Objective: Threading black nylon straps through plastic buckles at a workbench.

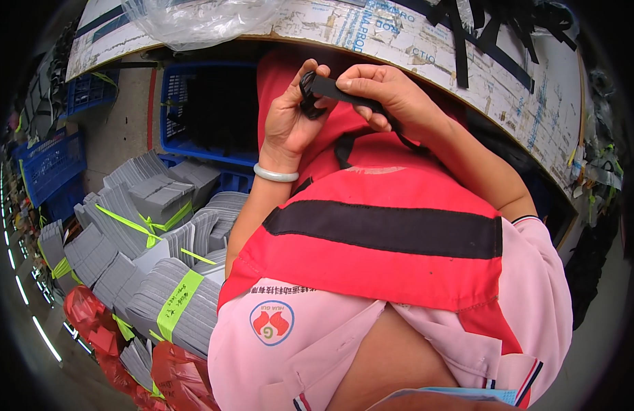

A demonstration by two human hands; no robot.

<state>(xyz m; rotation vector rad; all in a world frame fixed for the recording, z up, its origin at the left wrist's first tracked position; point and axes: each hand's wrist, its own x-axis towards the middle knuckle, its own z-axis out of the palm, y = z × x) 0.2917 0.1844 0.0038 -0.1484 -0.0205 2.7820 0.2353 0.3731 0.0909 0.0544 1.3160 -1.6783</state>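
A black strap runs between my two hands above my lap. My left hand, with a pale bangle on its wrist, has its fingers curled round a dark looped piece at the strap's left end. Whether that piece is a buckle or folded webbing I cannot tell. On the other side, my right hand pinches the flat part of the strap between thumb and fingers. The strap's tail passes under that hand toward the red apron.
Ahead lies a worn worktable bearing clear plastic film and several black straps. A blue crate with dark contents stands below it. Bundled grey sheets and red bags fill the left side.
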